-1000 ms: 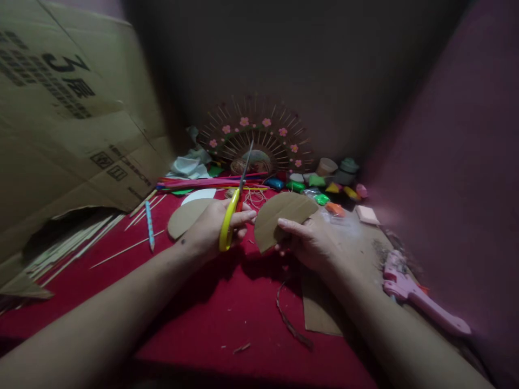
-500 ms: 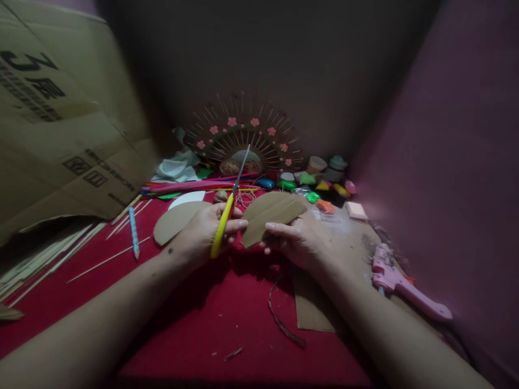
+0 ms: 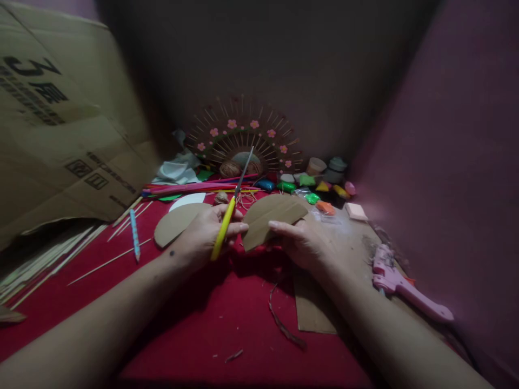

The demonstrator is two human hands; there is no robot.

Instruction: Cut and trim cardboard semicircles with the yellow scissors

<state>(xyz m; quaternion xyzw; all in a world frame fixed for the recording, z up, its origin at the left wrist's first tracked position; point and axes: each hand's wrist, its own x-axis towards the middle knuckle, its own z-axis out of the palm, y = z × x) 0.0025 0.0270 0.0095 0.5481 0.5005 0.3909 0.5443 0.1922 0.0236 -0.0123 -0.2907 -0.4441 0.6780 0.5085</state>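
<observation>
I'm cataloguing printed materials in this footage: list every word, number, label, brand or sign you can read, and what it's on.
"3层": large black print, slanted, on the big cardboard piece at left.
Rows of small print beside it: too blurred to read.
Two boxed marks and the print near them: too blurred to read.
No lettering can be made out on the yellow-handled scissors or pink glue gun.

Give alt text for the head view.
The left hand holds yellow-handled scissors and the right hand a round-edged cardboard piece, above a red surface. A pink glue gun lies at right; a pink-flowered, fan-shaped decoration stands behind.
</observation>
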